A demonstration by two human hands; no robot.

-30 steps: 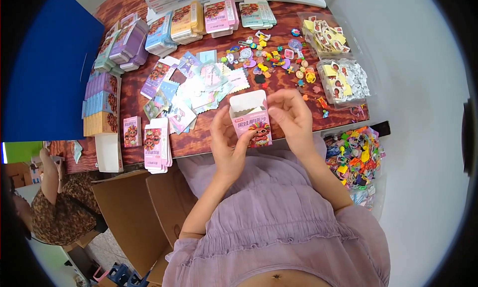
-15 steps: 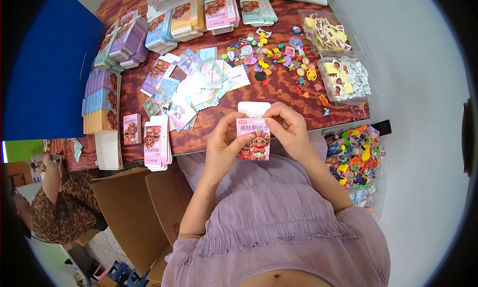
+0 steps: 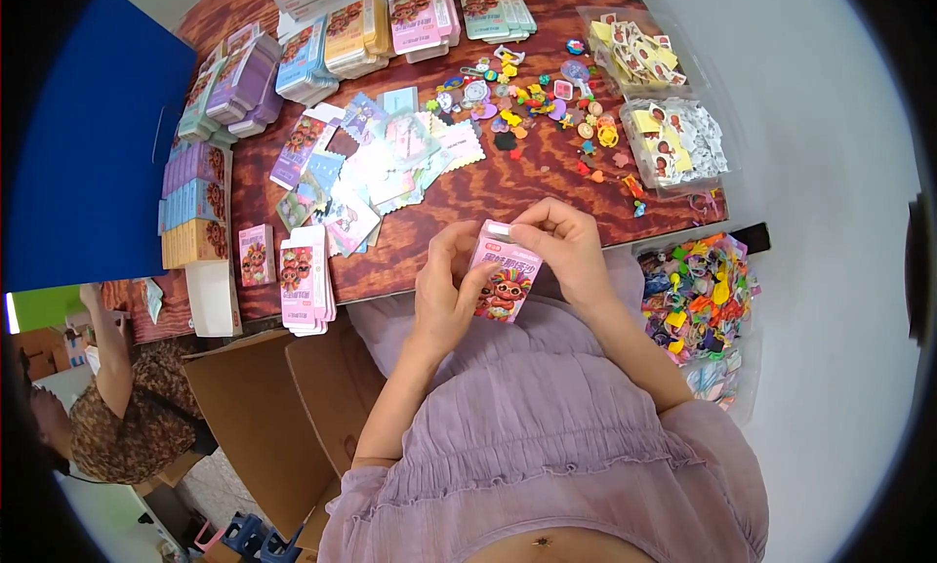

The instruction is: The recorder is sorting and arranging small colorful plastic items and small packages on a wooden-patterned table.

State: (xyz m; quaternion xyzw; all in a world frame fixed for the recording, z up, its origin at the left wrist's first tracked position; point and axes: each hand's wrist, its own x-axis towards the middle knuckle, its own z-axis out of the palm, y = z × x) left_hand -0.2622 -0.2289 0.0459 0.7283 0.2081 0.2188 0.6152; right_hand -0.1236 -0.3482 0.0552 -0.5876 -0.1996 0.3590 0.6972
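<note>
A small pink carton [image 3: 506,282] with a cartoon picture is between my hands, above my lap at the table's front edge. My left hand [image 3: 449,285] grips its left side, thumb across the front. At the carton's top, the fingers of my right hand [image 3: 561,246] pinch the white end flap, which is folded nearly down. To the left, a flat stack of pink cartons [image 3: 305,285] lies at the table edge, with one filled-out pink carton [image 3: 256,255] beside it. Whatever the held carton contains is hidden.
Cards and sachets [image 3: 381,178] lie heaped mid-table beside scattered colourful charms [image 3: 527,104]. Stacks of flat cartons [image 3: 356,36] line the back. Clear trays [image 3: 678,143] of small pieces stand right, above a bin of trinkets [image 3: 698,300]. An open cardboard box [image 3: 259,407] and another person [image 3: 127,407] are at left.
The white top flap stood upright before and is now folded down over the carton's opening. The carton has tilted, showing its side, and my right hand has moved slightly with the flap.
</note>
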